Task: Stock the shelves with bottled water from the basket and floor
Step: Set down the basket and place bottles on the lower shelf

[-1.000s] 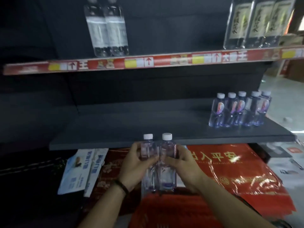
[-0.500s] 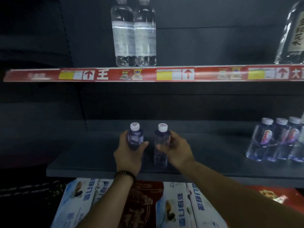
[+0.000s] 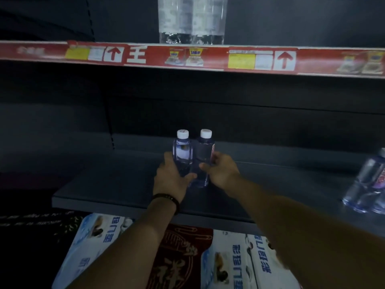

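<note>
Two small clear water bottles with white caps stand side by side on the dark grey middle shelf (image 3: 108,184). My left hand (image 3: 171,180) grips the left bottle (image 3: 182,153) round its lower body. My right hand (image 3: 221,172) grips the right bottle (image 3: 203,155), fingers curled round its right side. The two bottles touch each other. Their bases are partly hidden behind my hands.
More small bottles (image 3: 368,180) stand at the shelf's right end. Two large water bottles (image 3: 191,19) sit on the upper shelf behind a red price strip (image 3: 187,57). Below the shelf lie blue-and-white water cartons (image 3: 237,261) and red packaging (image 3: 179,253).
Both hands carried the bottles up from in front of the shelf edge onto the middle shelf and brought them together. The view moved closer and to the left.
</note>
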{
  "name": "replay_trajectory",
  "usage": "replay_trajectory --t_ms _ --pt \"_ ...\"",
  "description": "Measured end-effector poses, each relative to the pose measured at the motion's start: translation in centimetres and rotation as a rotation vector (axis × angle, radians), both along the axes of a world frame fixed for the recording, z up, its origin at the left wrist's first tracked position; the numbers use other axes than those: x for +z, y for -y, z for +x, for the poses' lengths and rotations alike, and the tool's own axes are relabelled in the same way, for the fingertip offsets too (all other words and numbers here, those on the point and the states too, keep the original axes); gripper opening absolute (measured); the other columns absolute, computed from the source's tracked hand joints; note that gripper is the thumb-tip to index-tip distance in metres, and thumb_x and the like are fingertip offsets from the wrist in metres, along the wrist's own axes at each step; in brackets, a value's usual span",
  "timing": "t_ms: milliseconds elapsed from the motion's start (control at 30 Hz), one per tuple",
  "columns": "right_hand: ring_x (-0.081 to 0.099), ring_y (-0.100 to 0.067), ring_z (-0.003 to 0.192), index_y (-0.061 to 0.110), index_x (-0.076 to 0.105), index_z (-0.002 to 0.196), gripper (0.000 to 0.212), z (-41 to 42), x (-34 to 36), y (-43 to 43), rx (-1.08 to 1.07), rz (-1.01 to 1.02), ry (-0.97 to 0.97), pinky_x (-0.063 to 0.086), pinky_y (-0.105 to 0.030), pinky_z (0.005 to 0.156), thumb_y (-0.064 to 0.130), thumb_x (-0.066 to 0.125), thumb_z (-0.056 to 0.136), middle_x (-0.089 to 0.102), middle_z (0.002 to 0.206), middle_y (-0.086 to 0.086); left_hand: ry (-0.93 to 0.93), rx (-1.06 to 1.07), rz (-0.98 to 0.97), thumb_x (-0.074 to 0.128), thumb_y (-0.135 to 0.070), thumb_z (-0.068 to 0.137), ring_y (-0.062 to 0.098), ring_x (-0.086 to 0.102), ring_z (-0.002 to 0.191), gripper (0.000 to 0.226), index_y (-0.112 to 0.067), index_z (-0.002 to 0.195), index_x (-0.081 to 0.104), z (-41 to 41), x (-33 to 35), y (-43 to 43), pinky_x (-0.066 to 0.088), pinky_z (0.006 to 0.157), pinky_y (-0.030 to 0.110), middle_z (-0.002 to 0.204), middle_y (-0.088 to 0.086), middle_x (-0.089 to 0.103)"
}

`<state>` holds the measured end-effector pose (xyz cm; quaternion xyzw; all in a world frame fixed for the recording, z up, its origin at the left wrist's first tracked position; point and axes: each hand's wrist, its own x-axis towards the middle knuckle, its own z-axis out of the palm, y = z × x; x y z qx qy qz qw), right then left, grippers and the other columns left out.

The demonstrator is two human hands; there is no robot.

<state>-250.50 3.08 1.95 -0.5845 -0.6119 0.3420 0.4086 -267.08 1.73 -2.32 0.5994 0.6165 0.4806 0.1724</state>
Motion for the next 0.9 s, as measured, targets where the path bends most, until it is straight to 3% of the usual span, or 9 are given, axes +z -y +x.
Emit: replay_trajectory --t_ms 133,233,333,433,533,633,700,800,900 --pt "0.063 -0.023 0.126 0.013 0.05 0.149 0.062 1.1 0.6 2.5 -0.025 -0.047 0.031 0.054 -0.034 0.103 0.023 0.079 0.095 0.063 0.139 -0.004 0.028 0.004 -0.029 0.097 -0.028 0.072 0.025 0.054 0.128 0.098 -0.017 0.148 0.036 0.7 -0.3 1.2 0.049 0.108 0.038 0.142 0.01 0.051" --pt "0.065 -0.015 0.111 0.026 0.064 0.118 0.025 3.1 1.3 6.5 0.021 -0.029 0.065 0.048 -0.022 0.085 0.027 0.076 0.097 0.068 0.115 0.007 -0.13 0.131 0.076 0.091 -0.04 0.077 0.03 0.048 0.131 0.093 -0.016 0.149 0.037 1.4 0.0 4.8 0.046 0.111 0.048 0.143 0.01 0.048" --pt "0.067 -0.013 0.105 0.024 0.065 0.12 0.027 5.4 0.8 11.0 0.093 -0.065 0.086 0.048 -0.015 0.078 0.026 0.077 0.096 0.07 0.11 0.005 -0.258 0.171 0.178 0.082 -0.041 0.085 0.028 0.052 0.121 0.07 -0.019 0.141 0.045 2.8 0.9 9.5 0.051 0.103 0.049 0.136 0.005 0.051" --pt "0.07 -0.013 0.096 0.02 0.07 0.117 0.02 7.8 -0.2 16.9 0.176 -0.093 0.136 0.052 -0.011 0.072 0.018 0.075 0.097 0.074 0.105 -0.003 -0.191 -0.01 0.159 0.076 -0.042 0.092 0.018 0.06 0.111 0.056 -0.025 0.136 0.046 5.6 1.6 14.8 0.058 0.085 0.038 0.134 -0.003 0.048" --pt "0.064 0.001 0.075 0.009 0.071 0.106 0.01 10.8 -2.4 22.0 0.204 -0.098 0.168 0.048 -0.011 0.069 0.006 0.072 0.097 0.07 0.087 0.004 -0.264 -0.116 0.145 0.072 -0.044 0.093 0.015 0.06 0.1 0.049 -0.019 0.13 0.052 8.5 1.0 19.2 0.051 0.074 0.031 0.128 0.0 0.054" --pt "0.067 -0.006 0.077 0.019 0.073 0.097 0.013 14.2 -5.5 26.8 0.146 -0.124 0.127 0.05 -0.021 0.071 0.006 0.074 0.094 0.076 0.089 -0.002 -0.362 -0.273 -0.008 0.071 -0.042 0.092 0.013 0.062 0.092 0.026 -0.027 0.109 0.058 10.8 -0.8 23.5 0.054 0.077 0.034 0.104 -0.007 0.063" --pt "0.066 -0.008 0.079 0.023 0.074 0.096 0.014 16.6 -8.3 29.8 0.116 -0.178 0.107 0.053 -0.022 0.073 0.009 0.075 0.094 0.076 0.09 0.0 -0.425 -0.402 -0.15 0.072 -0.039 0.092 0.012 0.066 0.09 0.015 -0.033 0.098 0.06 12.4 -2.7 26.2 0.056 0.079 0.035 0.096 -0.011 0.067" --pt "0.069 -0.007 0.074 0.026 0.077 0.096 0.012 19.8 -13.5 33.7 0.066 -0.25 0.194 0.055 -0.025 0.072 0.015 0.075 0.091 0.076 0.085 0.007 -0.504 -0.574 -0.413 0.07 -0.049 0.092 0.01 0.066 0.101 0.019 -0.033 0.102 0.066 14.7 -7.7 30.2 0.056 0.089 0.033 0.108 -0.01 0.069" --pt "0.074 -0.018 0.092 0.025 0.078 0.099 0.019 22.2 -19.2 36.2 0.046 -0.383 0.347 0.051 -0.027 0.077 0.023 0.068 0.084 0.079 0.096 0.004 -0.592 -0.654 -0.665 0.073 -0.048 0.091 0.023 0.066 0.11 0.032 -0.025 0.113 0.069 16.6 -14.3 32.9 0.051 0.095 0.034 0.116 0.004 0.069"
